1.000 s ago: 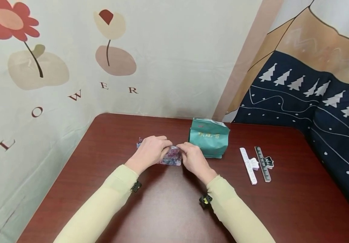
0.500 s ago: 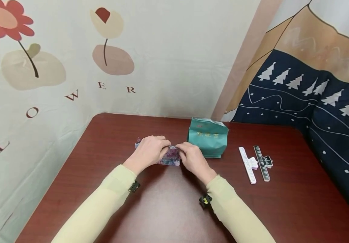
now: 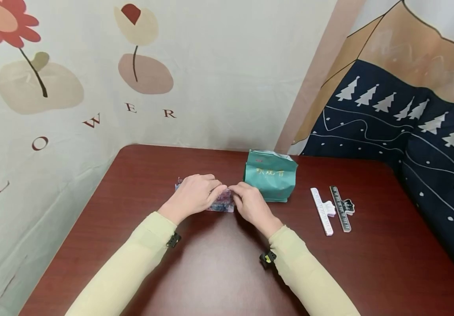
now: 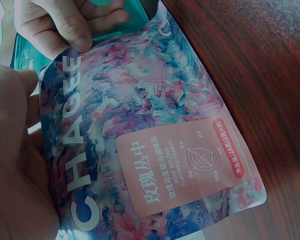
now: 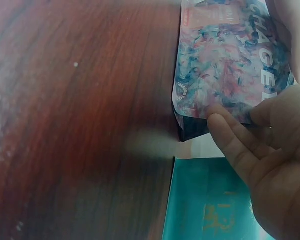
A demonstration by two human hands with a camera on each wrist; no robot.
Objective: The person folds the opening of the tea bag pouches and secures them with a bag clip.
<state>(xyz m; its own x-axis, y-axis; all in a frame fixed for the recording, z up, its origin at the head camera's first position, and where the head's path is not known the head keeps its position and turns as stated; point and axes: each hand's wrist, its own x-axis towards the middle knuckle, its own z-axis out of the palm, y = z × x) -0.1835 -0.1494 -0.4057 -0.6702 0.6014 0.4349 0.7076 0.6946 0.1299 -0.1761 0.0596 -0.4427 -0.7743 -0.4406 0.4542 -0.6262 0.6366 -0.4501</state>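
A pouch of rose oolong teabags, printed in blurry pink and blue with "CHAGEE" in pale letters, is between both hands on the table. My left hand grips its top edge from the left and covers much of it in the head view. At the pouch's right end, my right hand pinches the top corner between thumb and fingers, as the right wrist view also shows. The two hands' fingertips nearly meet along that edge. Just behind my right hand stands a green bag with gold characters.
To the right lie a white ruler-like clip and a black ruler-like clip, side by side. They sit on the dark red-brown table. A printed cloth hangs behind the table's far edge.
My left thumb has slid slightly right along the pouch's top edge, closer to my right hand. The right hand keeps its pinch. The head view has shifted a little.
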